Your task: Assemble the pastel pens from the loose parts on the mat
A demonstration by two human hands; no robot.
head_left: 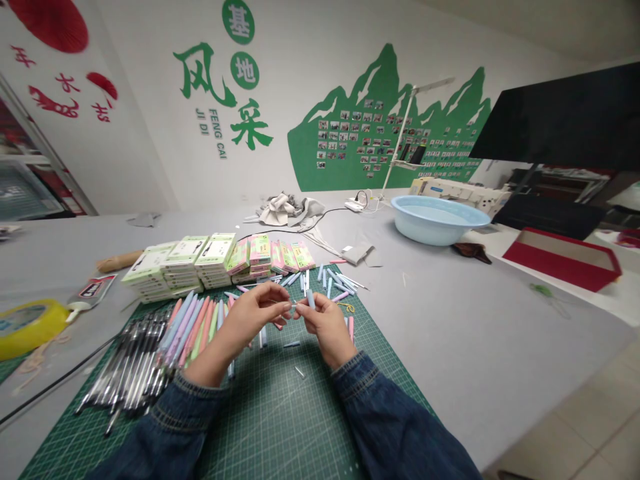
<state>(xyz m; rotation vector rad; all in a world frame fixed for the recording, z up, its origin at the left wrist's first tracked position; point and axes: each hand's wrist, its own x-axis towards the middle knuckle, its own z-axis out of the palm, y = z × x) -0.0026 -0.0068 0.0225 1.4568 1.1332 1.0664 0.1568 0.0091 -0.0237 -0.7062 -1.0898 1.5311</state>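
Observation:
My right hand [327, 327] is closed around a light blue pen barrel [311, 299], which points up between the fingers. My left hand [253, 313] has thumb and forefinger pinched close to the right fingertips, over a small whitish piece too small to name. Both hands are above the green cutting mat [270, 420]. Beneath them lie a short blue pen part [291, 345] and a thin silvery piece [299, 373]. Pastel pens [193, 327] lie in a row by my left forearm, beside many clear pens with black ends [133, 360]. Loose blue barrels [330, 283] are scattered beyond the right hand.
Stacked white-green boxes [185, 263] and pink-green boxes [260, 250] line the mat's far edge. Yellow tape [33, 327] and a glue tube [90, 293] lie left. Farther back are crumpled cloth [290, 210], a blue basin [437, 223] and a red box [563, 257].

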